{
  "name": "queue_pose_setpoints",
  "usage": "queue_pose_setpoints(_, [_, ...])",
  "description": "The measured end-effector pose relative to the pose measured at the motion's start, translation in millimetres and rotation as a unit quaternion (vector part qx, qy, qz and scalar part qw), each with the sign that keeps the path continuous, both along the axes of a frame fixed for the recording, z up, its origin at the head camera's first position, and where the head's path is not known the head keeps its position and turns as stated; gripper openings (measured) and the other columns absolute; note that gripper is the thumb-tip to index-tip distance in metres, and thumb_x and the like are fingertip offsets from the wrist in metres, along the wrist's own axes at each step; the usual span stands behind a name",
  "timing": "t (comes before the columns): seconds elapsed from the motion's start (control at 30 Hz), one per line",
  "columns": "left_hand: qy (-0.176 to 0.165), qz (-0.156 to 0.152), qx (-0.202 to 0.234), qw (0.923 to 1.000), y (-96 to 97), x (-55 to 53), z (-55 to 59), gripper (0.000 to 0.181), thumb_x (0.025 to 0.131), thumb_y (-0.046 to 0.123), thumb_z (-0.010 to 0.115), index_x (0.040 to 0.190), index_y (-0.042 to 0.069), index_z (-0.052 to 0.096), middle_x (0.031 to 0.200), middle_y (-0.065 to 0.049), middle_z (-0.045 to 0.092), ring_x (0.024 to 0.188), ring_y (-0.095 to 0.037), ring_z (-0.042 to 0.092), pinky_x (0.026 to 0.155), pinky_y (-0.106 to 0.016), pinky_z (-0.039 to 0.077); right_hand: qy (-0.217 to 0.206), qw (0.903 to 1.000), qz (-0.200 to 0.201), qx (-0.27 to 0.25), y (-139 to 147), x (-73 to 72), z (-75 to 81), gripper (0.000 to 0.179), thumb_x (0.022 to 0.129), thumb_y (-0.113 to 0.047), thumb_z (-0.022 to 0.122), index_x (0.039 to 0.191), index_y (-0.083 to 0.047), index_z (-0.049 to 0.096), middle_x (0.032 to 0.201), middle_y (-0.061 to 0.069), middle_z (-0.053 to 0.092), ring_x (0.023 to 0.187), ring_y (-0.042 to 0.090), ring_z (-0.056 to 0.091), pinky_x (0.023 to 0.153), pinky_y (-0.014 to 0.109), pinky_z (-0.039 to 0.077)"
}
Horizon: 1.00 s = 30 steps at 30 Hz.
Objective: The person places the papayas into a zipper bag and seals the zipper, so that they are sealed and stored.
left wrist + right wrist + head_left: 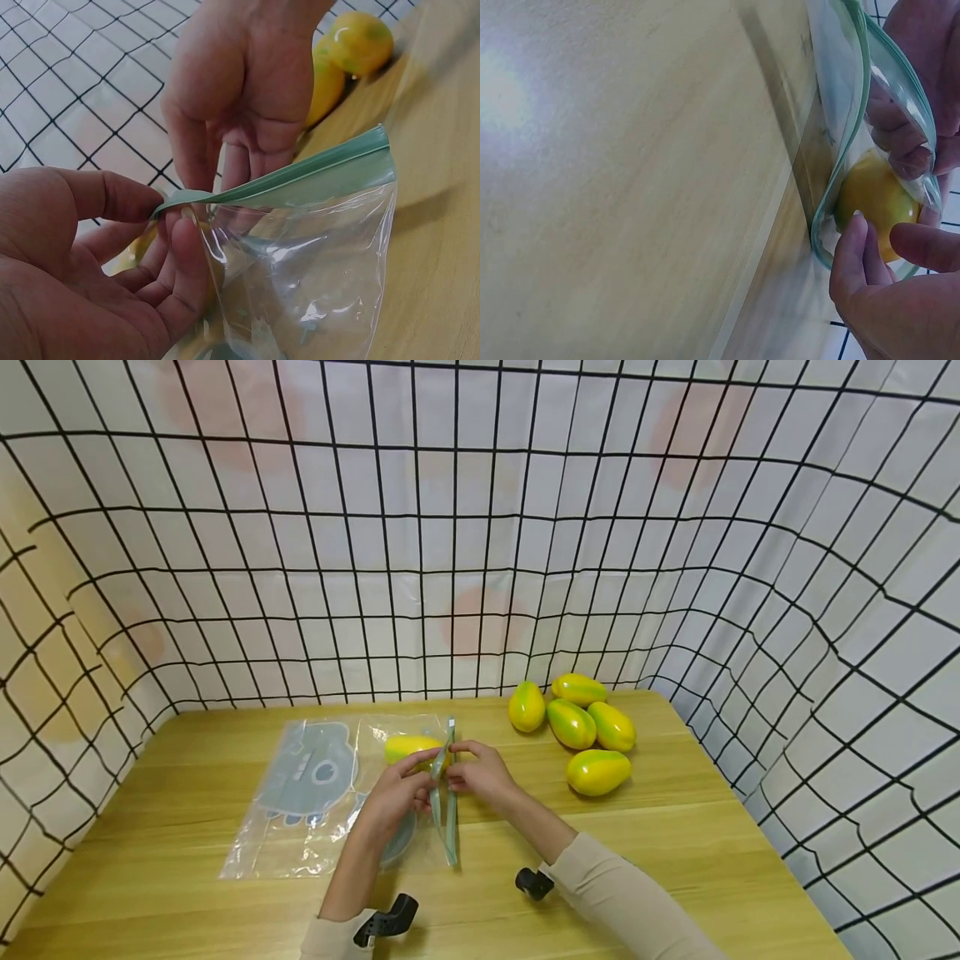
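Note:
A clear zip bag (296,839) with a green seal strip lies flat on the table, its mouth raised at the right. My left hand (393,797) pinches one side of that mouth between thumb and fingers. Opposite it, my right hand (483,772) is at the bag's mouth. In the right wrist view, its thumb and bent fingers (849,259) sit against the near end of a glossy yellow-green mango (877,191); I cannot tell how firmly they hold it. Yellow fruit (408,747) shows through the plastic, partly hidden by the hands.
Several more mangoes (572,724) lie grouped on the wooden table (675,860) to the right of the bag. A black wire grid (480,572) backed by pale cloth encloses the back and sides. Grey cartoon shapes (311,772) are printed on the bag.

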<state>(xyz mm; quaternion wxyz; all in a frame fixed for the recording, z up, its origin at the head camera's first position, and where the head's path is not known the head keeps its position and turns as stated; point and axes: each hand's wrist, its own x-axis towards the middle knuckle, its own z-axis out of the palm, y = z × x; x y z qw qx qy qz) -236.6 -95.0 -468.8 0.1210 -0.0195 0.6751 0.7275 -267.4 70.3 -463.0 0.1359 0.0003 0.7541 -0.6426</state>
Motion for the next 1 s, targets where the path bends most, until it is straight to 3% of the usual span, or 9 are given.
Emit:
queue_pose_setpoints(0.33, [-0.006, 0.0, 0.006, 1.0, -2.0, -0.3, -0.7, 0.051, 0.092, 0.0, 0.054, 0.142, 0.01, 0.059, 0.074, -0.002, 0.05, 0.06, -0.012, 0.048, 0.058, -0.025, 0.049, 0.003, 1.0, -0.002, 0.005, -4, -0.7, 0.8, 0.047, 0.089, -0.003, 0.067, 0.136, -0.001, 0.061, 0.101, 0.018, 0.071, 0.079, 0.019, 0.069, 0.079, 0.034, 0.062])
queue_pose_setpoints(0.63, [-0.008, -0.008, 0.014, 0.9998, -1.9, -0.5, -1.9, 0.052, 0.092, 0.0, 0.054, 0.142, 0.009, 0.058, 0.078, -0.003, 0.057, 0.06, -0.013, 0.05, 0.059, -0.025, 0.05, 0.007, 0.9998, 0.013, 0.01, 0, 0.5, 1.6, 0.048, 0.09, -0.007, 0.069, 0.137, -0.002, 0.06, 0.103, 0.02, 0.072, 0.085, 0.026, 0.072, 0.084, 0.038, 0.061])
queue_pose_setpoints(0.83, [-0.01, -0.008, 0.017, 0.9998, -2.1, -0.9, -2.1, 0.052, 0.091, -0.001, 0.053, 0.142, 0.009, 0.058, 0.076, -0.002, 0.056, 0.059, -0.012, 0.05, 0.059, -0.024, 0.05, 0.013, 0.9996, 0.021, 0.017, 6, 2.0, 8.9, 0.049, 0.089, -0.012, 0.072, 0.136, -0.005, 0.061, 0.113, 0.02, 0.071, 0.096, 0.036, 0.072, 0.09, 0.043, 0.059])
queue_pose_setpoints(1.0, [-0.01, -0.006, 0.015, 0.9998, -2.6, -1.5, -2.8, 0.053, 0.091, -0.001, 0.053, 0.143, 0.009, 0.058, 0.081, -0.004, 0.057, 0.06, -0.012, 0.051, 0.059, -0.024, 0.05, 0.031, 0.9978, 0.028, 0.051, 15, 2.7, 17.2, 0.05, 0.091, -0.013, 0.071, 0.138, -0.004, 0.06, 0.129, 0.024, 0.064, 0.102, 0.039, 0.07, 0.089, 0.04, 0.06])
